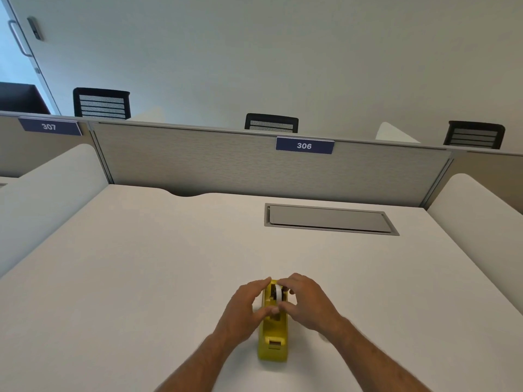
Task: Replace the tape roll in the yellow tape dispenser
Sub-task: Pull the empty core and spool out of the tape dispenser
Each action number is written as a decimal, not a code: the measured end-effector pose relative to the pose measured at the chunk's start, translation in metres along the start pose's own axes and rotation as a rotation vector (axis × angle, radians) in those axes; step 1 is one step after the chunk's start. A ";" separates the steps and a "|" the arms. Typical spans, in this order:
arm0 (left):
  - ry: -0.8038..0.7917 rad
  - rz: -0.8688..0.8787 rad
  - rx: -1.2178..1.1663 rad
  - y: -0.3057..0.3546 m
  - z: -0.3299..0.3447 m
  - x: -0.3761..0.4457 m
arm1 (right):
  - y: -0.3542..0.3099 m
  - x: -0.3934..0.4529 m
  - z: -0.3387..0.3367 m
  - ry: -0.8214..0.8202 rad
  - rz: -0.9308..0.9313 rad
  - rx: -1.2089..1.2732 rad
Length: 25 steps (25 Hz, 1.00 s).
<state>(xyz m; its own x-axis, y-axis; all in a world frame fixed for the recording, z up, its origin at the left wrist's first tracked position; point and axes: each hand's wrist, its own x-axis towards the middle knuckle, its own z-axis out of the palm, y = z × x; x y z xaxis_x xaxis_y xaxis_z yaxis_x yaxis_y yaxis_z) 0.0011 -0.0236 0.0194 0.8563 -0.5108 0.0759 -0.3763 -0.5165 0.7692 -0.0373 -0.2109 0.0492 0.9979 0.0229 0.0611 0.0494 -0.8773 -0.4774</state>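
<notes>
The yellow tape dispenser [273,332] stands at about 6 o'clock on the white desk [141,264], near its front edge, cutter end toward the person. It looks like moulded hard plastic, smooth and glossy, with rounded corners; such bodies are usually weighted, so it should stay put rather than slide on the matte desk top.

From the left: the left hand [243,306] lies against the dispenser's left wall, fingers curled over the rim, steadying it. Whether it pinches anything I cannot tell. In the cradle sits the tape roll [278,292], a narrow pale band around a dark hub, light and stiff. The right hand [307,302] closes round the roll from the right side, fingertips on its edge.

The roll is best taken by its flat sides or hub, since the tape face is likely tacky.

At 12 o'clock lies a grey cable hatch [329,219], flush, metal-looking.
</notes>
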 end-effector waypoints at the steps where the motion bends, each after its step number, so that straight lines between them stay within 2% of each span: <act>1: 0.018 0.007 -0.020 0.003 -0.001 0.001 | 0.000 0.000 -0.001 0.006 -0.004 0.016; 6: 0.116 0.013 -0.189 0.011 -0.003 0.002 | -0.005 -0.001 -0.005 0.046 -0.034 0.132; 13: 0.074 -0.022 -0.354 0.025 -0.002 0.001 | -0.004 -0.002 -0.009 0.107 -0.029 0.128; 21: 0.148 -0.061 -0.374 0.036 0.001 0.004 | -0.005 -0.002 -0.008 0.175 -0.018 0.191; 25: 0.196 -0.159 -0.422 0.034 0.003 0.006 | -0.005 -0.003 -0.007 0.193 0.002 0.257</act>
<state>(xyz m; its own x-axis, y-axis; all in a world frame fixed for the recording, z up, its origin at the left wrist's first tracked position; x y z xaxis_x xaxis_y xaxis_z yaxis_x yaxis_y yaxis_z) -0.0077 -0.0461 0.0443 0.9571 -0.2887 0.0238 -0.0945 -0.2333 0.9678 -0.0404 -0.2098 0.0578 0.9727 -0.0914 0.2133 0.0813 -0.7268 -0.6820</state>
